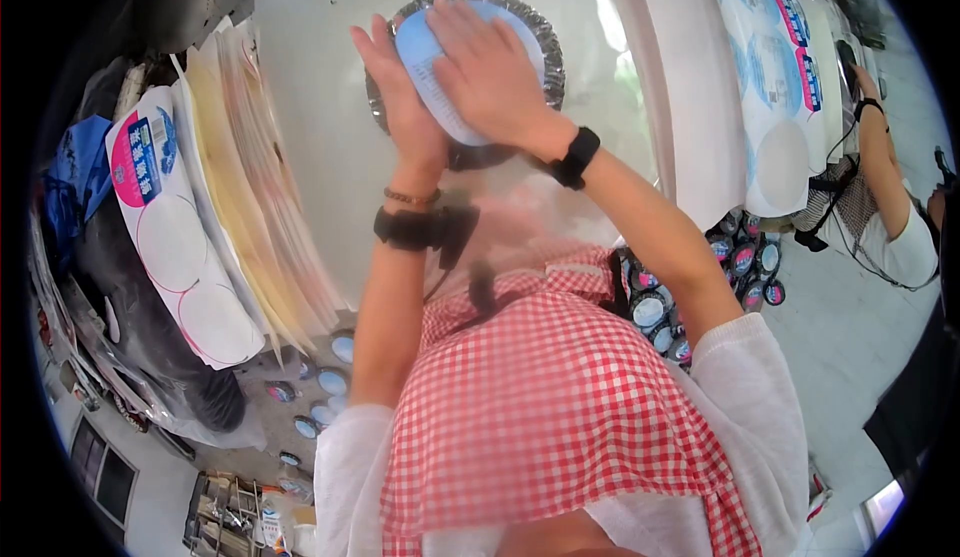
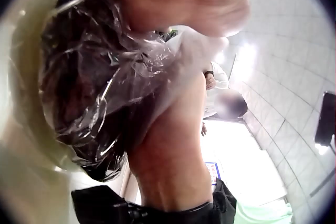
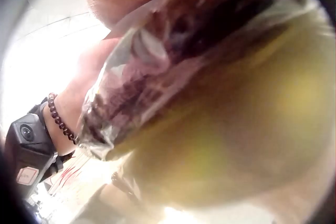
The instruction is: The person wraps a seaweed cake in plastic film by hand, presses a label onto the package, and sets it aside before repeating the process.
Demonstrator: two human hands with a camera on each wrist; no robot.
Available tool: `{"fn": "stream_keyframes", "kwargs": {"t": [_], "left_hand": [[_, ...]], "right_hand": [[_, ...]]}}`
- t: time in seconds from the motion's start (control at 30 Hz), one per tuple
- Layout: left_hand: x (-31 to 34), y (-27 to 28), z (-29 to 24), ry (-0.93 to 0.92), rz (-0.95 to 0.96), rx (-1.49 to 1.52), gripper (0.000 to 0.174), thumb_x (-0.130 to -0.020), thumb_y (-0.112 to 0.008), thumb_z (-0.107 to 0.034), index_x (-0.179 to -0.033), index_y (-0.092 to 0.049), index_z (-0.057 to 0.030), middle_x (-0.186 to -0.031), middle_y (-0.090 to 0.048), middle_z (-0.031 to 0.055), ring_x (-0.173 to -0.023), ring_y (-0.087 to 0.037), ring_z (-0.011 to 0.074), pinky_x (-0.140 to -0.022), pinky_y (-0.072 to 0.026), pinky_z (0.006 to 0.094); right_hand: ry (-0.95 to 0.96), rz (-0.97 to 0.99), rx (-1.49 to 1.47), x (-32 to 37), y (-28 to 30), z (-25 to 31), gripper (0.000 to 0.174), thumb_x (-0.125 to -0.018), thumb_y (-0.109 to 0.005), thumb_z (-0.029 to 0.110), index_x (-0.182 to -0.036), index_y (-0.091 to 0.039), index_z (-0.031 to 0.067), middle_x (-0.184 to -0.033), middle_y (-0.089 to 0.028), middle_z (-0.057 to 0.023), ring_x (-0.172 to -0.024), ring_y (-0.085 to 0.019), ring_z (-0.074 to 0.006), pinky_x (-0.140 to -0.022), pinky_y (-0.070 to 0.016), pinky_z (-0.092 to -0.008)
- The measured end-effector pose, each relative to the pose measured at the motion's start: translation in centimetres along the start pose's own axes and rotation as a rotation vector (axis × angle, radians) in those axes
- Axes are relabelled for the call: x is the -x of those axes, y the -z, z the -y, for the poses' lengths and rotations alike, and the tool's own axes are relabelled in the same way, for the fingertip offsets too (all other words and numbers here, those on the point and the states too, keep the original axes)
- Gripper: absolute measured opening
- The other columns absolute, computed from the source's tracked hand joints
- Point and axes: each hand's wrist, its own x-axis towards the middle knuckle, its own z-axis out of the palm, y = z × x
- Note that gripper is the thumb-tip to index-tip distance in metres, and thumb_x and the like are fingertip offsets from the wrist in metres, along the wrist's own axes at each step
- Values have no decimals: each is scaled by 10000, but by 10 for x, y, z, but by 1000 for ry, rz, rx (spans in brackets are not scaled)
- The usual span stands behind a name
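Note:
A round dark package (image 1: 558,62) in crinkled clear plastic lies on the pale work surface, a light-blue oval label (image 1: 424,79) on top of it. My right hand (image 1: 490,75) rests flat across the label, fingers extended. Along the left side, my left hand (image 1: 408,107) touches the label's edge with straight fingers. The left wrist view shows the shiny plastic wrap (image 2: 84,87) beside the hands. In the right wrist view the dark wrapped side (image 3: 152,77) is close to the camera, with a beaded bracelet (image 3: 60,121) on my left wrist.
Stacked sheets (image 1: 270,177) and a roll of printed labels (image 1: 180,247) stand left. More label sheets (image 1: 775,87) hang on the right. Several small round labelled packages (image 1: 742,257) lie below the surface's edge. Another person's arm (image 1: 885,162) shows at far right.

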Motion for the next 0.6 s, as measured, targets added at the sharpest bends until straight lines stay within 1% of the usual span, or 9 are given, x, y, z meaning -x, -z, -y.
{"fn": "stream_keyframes", "kwargs": {"t": [0.03, 0.17, 0.27, 0.3, 0.4, 0.43, 0.5, 0.57, 0.6], "left_hand": [[0, 6, 1, -23, -25, -67, 634, -1060, -272, -379, -1548, -4, -74, -1588, -167, 158, -1455, -186, 271, -1180, -197, 410], [5, 36, -19, -227, -152, -321, 614, -1056, -253, -413, -1534, -126, -48, -1576, -193, 166, -1472, -140, 285, -1187, -117, 428], [7, 42, -12, -58, -118, -188, 618, -1054, -236, -431, -1531, -146, -50, -1566, -209, 171, -1469, -143, 293, -1191, -82, 422], [7, 40, -11, -54, -113, -198, 629, -1051, -225, -450, -1530, -155, -47, -1568, -203, 180, -1469, -144, 290, -1193, -79, 417], [7, 45, -15, 15, -62, -211, 636, -1050, -238, -455, -1524, -180, -35, -1568, -206, 182, -1470, -144, 274, -1195, -75, 415], [4, 57, -10, 20, -27, -211, 639, -1049, -239, -461, -1515, -212, -24, -1568, -215, 172, -1472, -147, 258, -1196, -87, 405], [3, 74, -17, 93, -45, -255, 626, -1051, -238, -455, -1512, -230, -32, -1567, -229, 155, -1471, -152, 251, -1193, -108, 393], [5, 85, -17, 73, -17, -377, 593, -1053, -263, -421, -1506, -250, -38, -1556, -257, 148, -1452, -190, 247, -1182, -151, 392], [11, 91, -13, 23, 12, -490, 567, -1055, -289, -390, -1501, -261, -40, -1545, -278, 149, -1434, -226, 246, -1172, -183, 397]], "right_hand": [[39, -13, 97, 0, -2, -1, 484, -968, -455, 339, -1349, -512, 47, -1442, -477, -104, -1354, -406, -277, -1104, -284, -474], [97, 18, 298, 0, -7, 0, 484, -951, -488, 352, -1332, -529, 57, -1435, -481, -108, -1346, -413, -277, -1099, -291, -490], [102, 27, 280, 0, -6, 9, 486, -941, -502, 378, -1337, -537, 99, -1444, -457, -149, -1352, -393, -336, -1091, -253, -585], [91, 56, 316, 4, -7, 19, 470, -923, -526, 397, -1344, -546, 188, -1474, -399, -195, -1372, -340, -394, -1063, -206, -679], [133, 71, 315, 16, -6, 33, 449, -910, -543, 402, -1332, -559, 253, -1482, -369, -219, -1389, -293, -418, -1031, -188, -729], [180, 105, 311, 21, 5, 34, 436, -900, -559, 399, -1324, -567, 293, -1484, -359, -216, -1399, -283, -391, -1066, -216, -672], [336, 243, 96, 41, 32, 20, 495, -880, -585, 421, -1337, -562, 231, -1473, -366, -230, -1390, -294, -400, -1109, -237, -582], [-40, 78, -7, 62, 50, -2, 621, -866, -603, 460, -1351, -529, 79, -1486, -335, -262, -1393, -277, -418, -1138, -223, -509], [-271, -153, 137, 71, 42, -27, 740, -870, -599, 497, -1326, -485, -75, -1486, -304, -308, -1405, -241, -435, -1147, -190, -512]]}}
